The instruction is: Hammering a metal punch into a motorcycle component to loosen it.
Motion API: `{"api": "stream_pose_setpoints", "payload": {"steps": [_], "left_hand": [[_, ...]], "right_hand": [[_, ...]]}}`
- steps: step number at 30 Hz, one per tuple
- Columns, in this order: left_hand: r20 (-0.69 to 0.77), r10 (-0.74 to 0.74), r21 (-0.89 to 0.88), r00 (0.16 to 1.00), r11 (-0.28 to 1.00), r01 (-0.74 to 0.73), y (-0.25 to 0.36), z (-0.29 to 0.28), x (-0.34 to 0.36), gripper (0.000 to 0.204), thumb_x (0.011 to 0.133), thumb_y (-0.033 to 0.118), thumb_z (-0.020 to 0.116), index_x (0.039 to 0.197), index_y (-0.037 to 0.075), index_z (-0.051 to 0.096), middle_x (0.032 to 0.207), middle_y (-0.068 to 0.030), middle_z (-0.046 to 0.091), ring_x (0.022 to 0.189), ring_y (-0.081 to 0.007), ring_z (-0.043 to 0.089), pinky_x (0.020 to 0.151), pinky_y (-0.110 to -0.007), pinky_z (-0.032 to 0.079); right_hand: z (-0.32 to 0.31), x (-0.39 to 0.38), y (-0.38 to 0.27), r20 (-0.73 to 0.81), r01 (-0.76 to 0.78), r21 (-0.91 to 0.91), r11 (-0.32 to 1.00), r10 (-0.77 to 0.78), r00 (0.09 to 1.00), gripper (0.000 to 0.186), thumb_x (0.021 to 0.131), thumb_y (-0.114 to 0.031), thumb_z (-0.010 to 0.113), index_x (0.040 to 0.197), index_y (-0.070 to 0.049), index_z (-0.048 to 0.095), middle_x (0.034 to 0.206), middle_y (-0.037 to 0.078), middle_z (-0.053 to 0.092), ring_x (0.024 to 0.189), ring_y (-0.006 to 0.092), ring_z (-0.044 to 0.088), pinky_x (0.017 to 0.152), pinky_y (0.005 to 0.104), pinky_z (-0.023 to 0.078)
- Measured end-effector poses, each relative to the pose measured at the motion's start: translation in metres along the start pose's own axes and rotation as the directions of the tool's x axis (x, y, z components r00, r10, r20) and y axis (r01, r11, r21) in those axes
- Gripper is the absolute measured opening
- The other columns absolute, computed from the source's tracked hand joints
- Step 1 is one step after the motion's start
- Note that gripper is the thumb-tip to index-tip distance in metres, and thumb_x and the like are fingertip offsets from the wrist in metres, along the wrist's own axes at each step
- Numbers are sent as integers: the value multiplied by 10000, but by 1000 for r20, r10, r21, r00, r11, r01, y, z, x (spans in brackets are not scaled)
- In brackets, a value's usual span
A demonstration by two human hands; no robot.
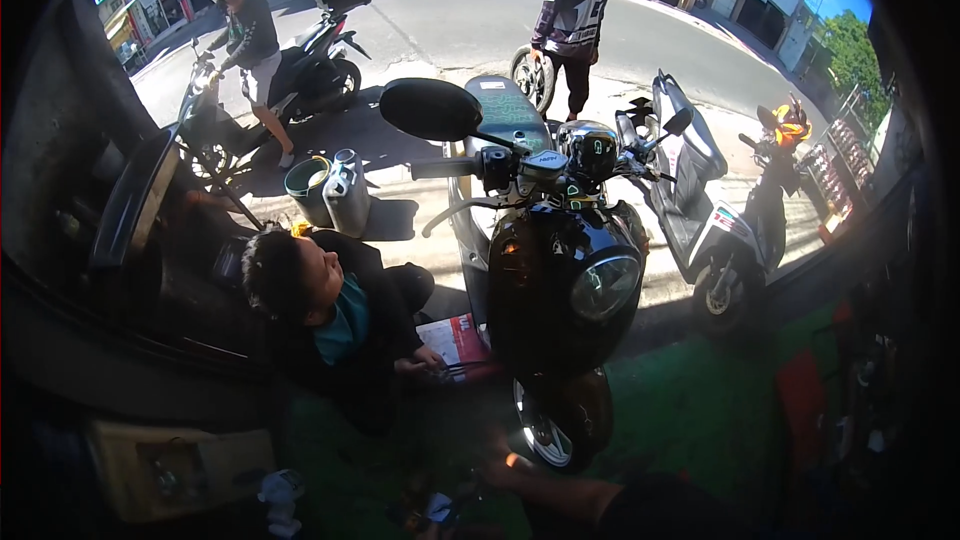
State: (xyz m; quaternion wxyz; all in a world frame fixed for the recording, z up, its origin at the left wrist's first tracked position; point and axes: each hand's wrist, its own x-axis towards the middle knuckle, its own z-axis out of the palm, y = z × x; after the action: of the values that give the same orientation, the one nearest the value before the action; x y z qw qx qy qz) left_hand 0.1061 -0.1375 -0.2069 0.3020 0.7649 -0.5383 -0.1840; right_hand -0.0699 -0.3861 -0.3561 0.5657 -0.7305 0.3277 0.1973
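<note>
My right forearm comes in from the lower right, and my right hand (499, 464) is low beside the front wheel (545, 435) of a glossy black scooter (535, 290). Shadow blurs its fingers, so whether it grips anything is not visible. Just left of it, on the dark green floor, lies a small pale item (438, 507) among dim small parts. My left hand cannot be made out. The scooter stands upright facing me, with its round headlight (606, 288), a mirror (430, 110) and a brake lever (455, 212) above my hand.
A person (345, 310) crouches left of the scooter, hands near a red and white box (455, 342). Beyond are a bucket (308, 190) and a grey jerrycan (347, 195). Another scooter (700, 210) is parked right. One person holds a wheel (533, 80); a helmeted rider (245, 40) is far left.
</note>
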Motion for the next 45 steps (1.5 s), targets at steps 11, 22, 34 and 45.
{"api": "stream_pose_setpoints", "payload": {"steps": [11, 22, 34, 45], "left_hand": [[215, -484, -164, 848, 839, 520, 25, -19, -15, 385, 1030, 256, 587, 1303, -12, 633, 1174, -287, 687, 1118, -459, 653, 910, -500, 517], [271, -698, -180, 663, 640, 747, 38, -25, -8, 375, 1063, 318, 551, 1282, 16, 593, 951, -186, 707, 850, -344, 707, 689, -437, 549], [295, -756, -307, 584, 504, 807, 78, -31, 116, 307, 1069, 259, 509, 1094, -29, 614, 663, -64, 562, 588, -167, 565, 543, -375, 437], [328, -739, -488, 589, 401, 775, 59, -4, 139, 236, 1078, 233, 508, 1092, 8, 579, 654, 18, 484, 564, -77, 473, 512, -288, 371]], "right_hand": [[-45, -9, -78, -381, 246, -146, 958, -284, 880, 445, 993, -359, 582, 1349, -97, 631, 1141, 192, 723, 1035, 324, 706, 979, 564, 469], [-99, 49, -119, -258, 243, 217, 946, -184, 948, 381, 988, -206, 574, 1332, -42, 564, 1248, 220, 641, 1191, 378, 630, 994, 447, 496], [-123, 90, -152, -386, 445, 71, 893, -386, 838, 335, 832, 2, 574, 1160, -60, 596, 1084, 186, 576, 1124, 412, 558, 974, 485, 479], [-128, 148, -115, -424, 527, -64, 848, -501, 755, 270, 820, 5, 574, 1078, -52, 628, 1090, 200, 603, 1126, 433, 556, 990, 502, 467]]}}
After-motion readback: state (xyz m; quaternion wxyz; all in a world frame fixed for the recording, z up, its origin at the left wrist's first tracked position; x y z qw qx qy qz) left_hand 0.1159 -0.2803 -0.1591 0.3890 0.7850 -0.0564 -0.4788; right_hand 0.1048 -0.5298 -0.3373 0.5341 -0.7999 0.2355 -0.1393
